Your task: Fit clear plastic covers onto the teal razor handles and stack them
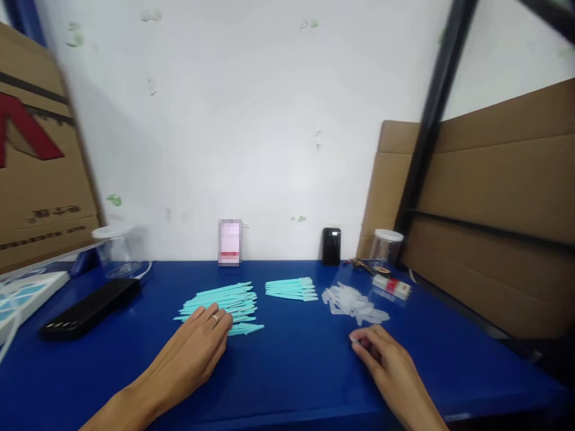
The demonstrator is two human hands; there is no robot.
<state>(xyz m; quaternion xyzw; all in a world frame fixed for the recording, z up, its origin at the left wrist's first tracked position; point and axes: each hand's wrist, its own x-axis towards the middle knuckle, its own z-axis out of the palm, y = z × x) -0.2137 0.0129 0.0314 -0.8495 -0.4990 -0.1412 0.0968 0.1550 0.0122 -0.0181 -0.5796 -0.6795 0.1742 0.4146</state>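
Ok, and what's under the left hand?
The left hand lies over the near part of a pile of turquoise sticks, which shows past the fingers. The back of the hand covers whatever is beneath the palm.

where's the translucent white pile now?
Head view: the translucent white pile is right of centre on the blue table, beyond the right hand, left of the red-and-white box.

The head view looks over the hands (195, 341) toward a wall (269, 120).

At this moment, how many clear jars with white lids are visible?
2: one jar at the back left of the blue table, the other jar back right.
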